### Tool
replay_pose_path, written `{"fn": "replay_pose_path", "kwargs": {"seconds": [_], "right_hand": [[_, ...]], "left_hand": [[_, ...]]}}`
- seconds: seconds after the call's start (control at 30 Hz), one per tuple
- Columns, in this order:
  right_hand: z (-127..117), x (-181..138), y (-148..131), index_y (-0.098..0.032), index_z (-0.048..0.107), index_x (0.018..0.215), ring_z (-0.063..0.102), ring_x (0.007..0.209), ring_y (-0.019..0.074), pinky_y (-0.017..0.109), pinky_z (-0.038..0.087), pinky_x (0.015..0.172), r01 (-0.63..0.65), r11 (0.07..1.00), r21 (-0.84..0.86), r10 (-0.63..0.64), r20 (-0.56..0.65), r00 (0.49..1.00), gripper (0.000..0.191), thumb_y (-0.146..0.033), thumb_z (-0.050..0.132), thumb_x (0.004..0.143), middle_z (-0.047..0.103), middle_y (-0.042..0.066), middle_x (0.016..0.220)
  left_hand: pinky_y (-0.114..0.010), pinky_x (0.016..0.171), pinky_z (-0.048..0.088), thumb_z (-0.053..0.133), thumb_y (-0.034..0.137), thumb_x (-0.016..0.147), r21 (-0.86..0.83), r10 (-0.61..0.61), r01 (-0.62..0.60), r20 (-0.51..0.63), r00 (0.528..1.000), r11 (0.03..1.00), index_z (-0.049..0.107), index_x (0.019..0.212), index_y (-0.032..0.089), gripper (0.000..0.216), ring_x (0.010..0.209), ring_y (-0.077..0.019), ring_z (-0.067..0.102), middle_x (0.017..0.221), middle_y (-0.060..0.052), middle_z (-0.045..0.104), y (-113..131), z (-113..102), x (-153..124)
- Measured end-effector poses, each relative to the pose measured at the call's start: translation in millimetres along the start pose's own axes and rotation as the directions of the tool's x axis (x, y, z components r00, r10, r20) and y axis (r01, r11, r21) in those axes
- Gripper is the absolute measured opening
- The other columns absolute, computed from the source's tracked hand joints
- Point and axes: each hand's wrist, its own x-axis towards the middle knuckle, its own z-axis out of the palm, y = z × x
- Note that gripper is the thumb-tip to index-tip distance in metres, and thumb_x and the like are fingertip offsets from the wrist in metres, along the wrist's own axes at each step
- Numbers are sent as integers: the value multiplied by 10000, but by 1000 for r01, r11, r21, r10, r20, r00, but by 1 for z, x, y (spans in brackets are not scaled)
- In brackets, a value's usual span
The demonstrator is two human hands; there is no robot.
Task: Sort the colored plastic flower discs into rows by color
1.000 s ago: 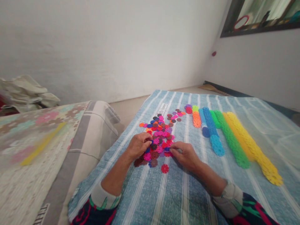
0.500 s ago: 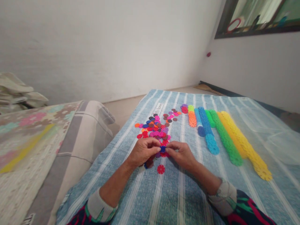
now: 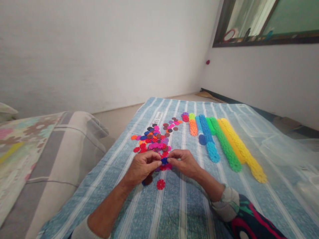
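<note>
Between my two hands is a dark blue notched plastic disc [image 3: 164,161], pinched from both sides. The fingertips of my left hand [image 3: 144,166] are closed on its left edge. From the other side, the thumb and finger of my right hand [image 3: 183,162] grip it too. Whether it is one disc or two pressed together, I cannot tell. Just beyond my fingers lies a loose pile of mixed discs [image 3: 157,145], mostly pink, red, brown and blue. A single red disc [image 3: 160,184] rests nearer to me, and a brown disc [image 3: 149,180] is partly under my left hand.
Right of the pile lie overlapping rows of discs: an orange row [image 3: 193,127], a blue row [image 3: 208,136], a green row [image 3: 225,146] and a yellow row [image 3: 243,149]. Clear plastic bags [image 3: 281,147] spread at the right of the striped cloth [image 3: 171,212]. Left stands another covered surface [image 3: 64,159].
The whole scene has shifted left in view as the camera turned right, bringing more of the clear plastic into sight. Both hands keep their pinch on the blue disc.
</note>
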Motion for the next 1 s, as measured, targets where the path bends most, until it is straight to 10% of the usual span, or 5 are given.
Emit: {"fn": "replay_pose_path", "kwargs": {"seconds": [0.13, 0.37, 1.0], "right_hand": [[-53, 10, 2, -189, 710, 775, 637, 752, 159, 278, 460, 737, 15, 927, -375, -55, -96, 994, 107, -170, 608, 799, 708, 23, 783], [-136, 4, 29, -191, 738, 785, 627, 846, 209, 286, 433, 728, -335, 506, -795, 74, -348, 935, 118, -205, 622, 797, 699, 71, 913], [-129, 0, 50, -180, 734, 705, 640, 771, 223, 281, 432, 623, -255, 327, -910, 41, -256, 966, 113, -180, 651, 781, 699, 116, 852]], "left_hand": [[-219, 346, 352, 675, 434, 703, -22, -51, 49, -60, 997, 999, 621, 777, 169, 280, 366, -94, 442, 504, 47, 529, 2, -4, -2], [-227, 533, 436, 638, 396, 714, 254, 119, -71, -179, 977, 964, 666, 714, 172, 226, 564, -125, 555, 608, 14, 619, 9, -26, 5], [-233, 583, 393, 564, 413, 713, 535, 37, -27, -8, 999, 844, 649, 679, 175, 255, 600, -138, 527, 612, 23, 590, -11, -75, 11]]}}
